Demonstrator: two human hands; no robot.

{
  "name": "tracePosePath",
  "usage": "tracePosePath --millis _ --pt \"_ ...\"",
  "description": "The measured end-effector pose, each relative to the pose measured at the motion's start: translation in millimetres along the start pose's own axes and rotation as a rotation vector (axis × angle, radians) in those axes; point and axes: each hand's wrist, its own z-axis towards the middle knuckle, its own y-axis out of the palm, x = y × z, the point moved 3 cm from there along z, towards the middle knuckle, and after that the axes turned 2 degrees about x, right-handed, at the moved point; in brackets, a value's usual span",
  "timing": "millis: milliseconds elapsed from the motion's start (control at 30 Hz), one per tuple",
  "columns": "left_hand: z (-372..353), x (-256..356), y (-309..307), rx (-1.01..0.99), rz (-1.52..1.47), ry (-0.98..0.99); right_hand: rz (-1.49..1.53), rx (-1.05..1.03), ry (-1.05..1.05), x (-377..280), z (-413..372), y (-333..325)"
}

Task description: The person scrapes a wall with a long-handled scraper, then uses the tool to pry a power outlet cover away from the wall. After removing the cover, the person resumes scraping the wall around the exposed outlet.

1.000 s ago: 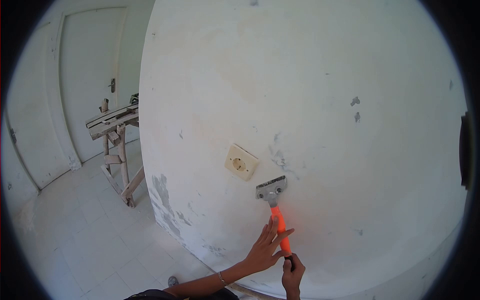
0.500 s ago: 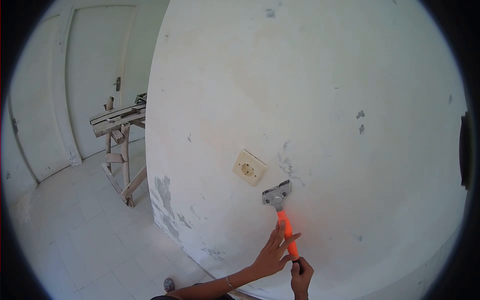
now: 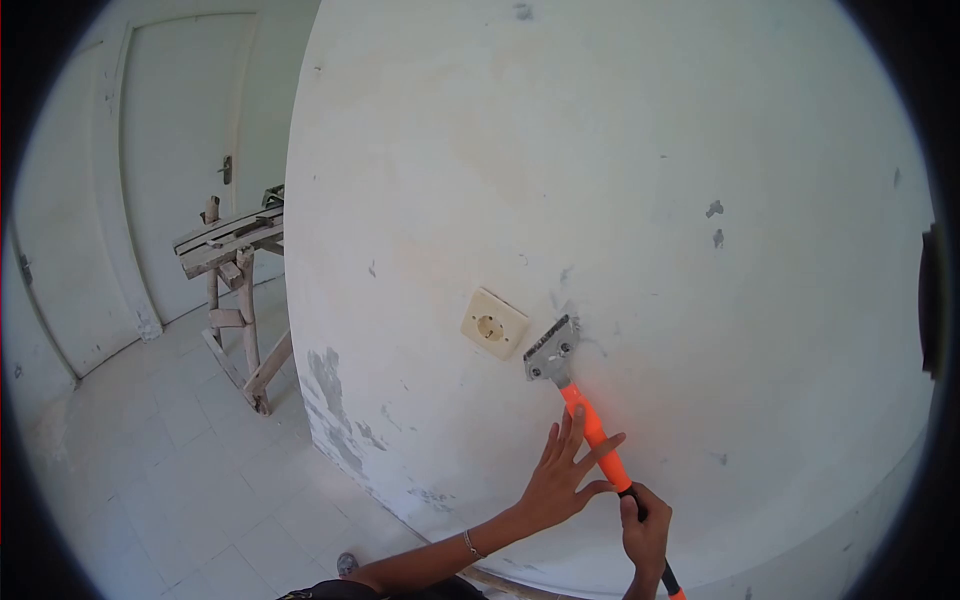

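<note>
A scraper (image 3: 590,420) with an orange handle and a grey metal blade head (image 3: 551,349) rests against the white plastered wall (image 3: 620,180). Its blade sits just right of a cream wall socket (image 3: 493,323). My right hand (image 3: 646,530) is closed around the lower end of the handle. My left hand (image 3: 566,475) lies with fingers spread against the handle's middle, pressing it toward the wall. A bracelet shows on my left wrist.
Grey chipped patches (image 3: 330,400) mark the wall's lower left corner, and small grey spots (image 3: 712,222) sit higher right. A rough wooden trestle (image 3: 238,290) stands on the white tiled floor (image 3: 170,470) near a white door (image 3: 170,160).
The scraper blade has slid up the wall and tilted left, now level with the socket. Both hands have shifted right and slightly up along with the handle.
</note>
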Motion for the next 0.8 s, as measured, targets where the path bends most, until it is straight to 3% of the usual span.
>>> tracePosePath --millis 200,300,433,500,667,800 --pt "9.8 2.1 -12.9 -0.013 0.053 -0.004 -0.043 0.009 0.035 -25.3 15.5 -3.9" --pt "12.4 3.6 -18.6 -0.012 0.084 -0.007 -0.009 -0.011 0.039 -7.8 13.5 -16.5" --pt "10.2 5.7 -16.6 -0.150 0.066 0.022 -0.069 0.003 0.013 -18.3 21.2 -31.3" --pt "17.1 0.2 -24.4 -0.045 0.083 0.026 -0.126 0.025 0.045 -26.2 21.4 -27.5" --pt "4.2 7.6 -18.6 -0.173 0.036 0.034 -0.006 -0.061 0.053 -12.6 20.1 -30.5" --pt "1.1 -10.4 -25.3 -0.115 0.085 0.002 -0.034 -0.069 0.069 -6.8 16.1 -13.7"
